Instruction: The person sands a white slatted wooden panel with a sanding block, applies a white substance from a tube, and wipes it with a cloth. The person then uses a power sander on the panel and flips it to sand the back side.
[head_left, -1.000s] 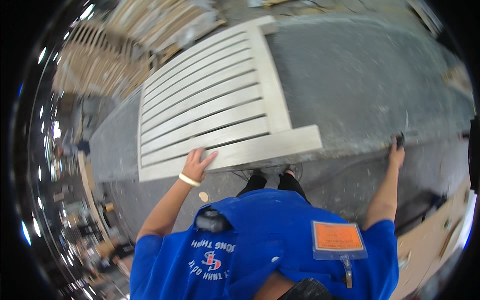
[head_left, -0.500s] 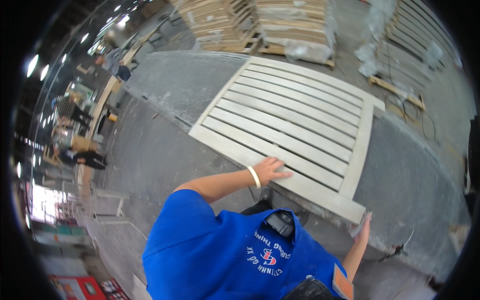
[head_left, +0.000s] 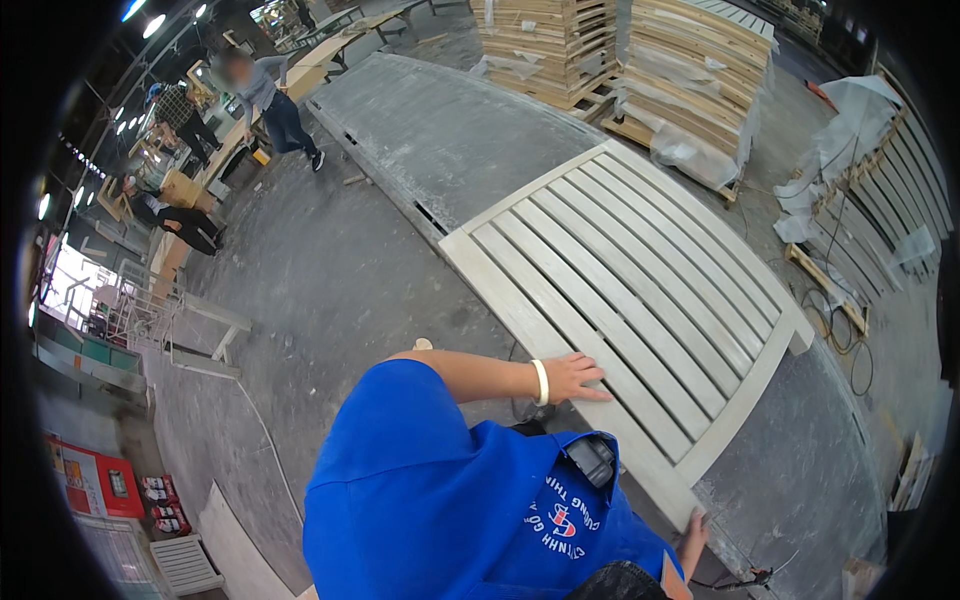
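Observation:
A pale whitewashed wooden slatted panel (head_left: pixel 560 235) lies flat on a long grey worktable (head_left: pixel 470 150). My left hand (head_left: pixel 575 379), with a pale band at the wrist, rests on the panel's near rail, its fingers stretched out and somewhat apart. At the near right corner of the panel, my right hand (head_left: pixel 692 540) has its fingertips against the rail's end. Much of that hand is out of sight below the corner, so whether it holds anything does not show.
Stacks of wooden slatted pieces (head_left: pixel 690 90) with plastic wrap stand beyond the table. More slatted panels (head_left: pixel 880 210) and a coiled cable (head_left: pixel 850 350) are at right. A person in a grey top (head_left: pixel 270 95) stands far left. A red cabinet (head_left: pixel 105 480) is lower left.
The view has turned, so the panel sits further right and lower. My right hand has come up against the rail's corner; my left hand stays on the near rail.

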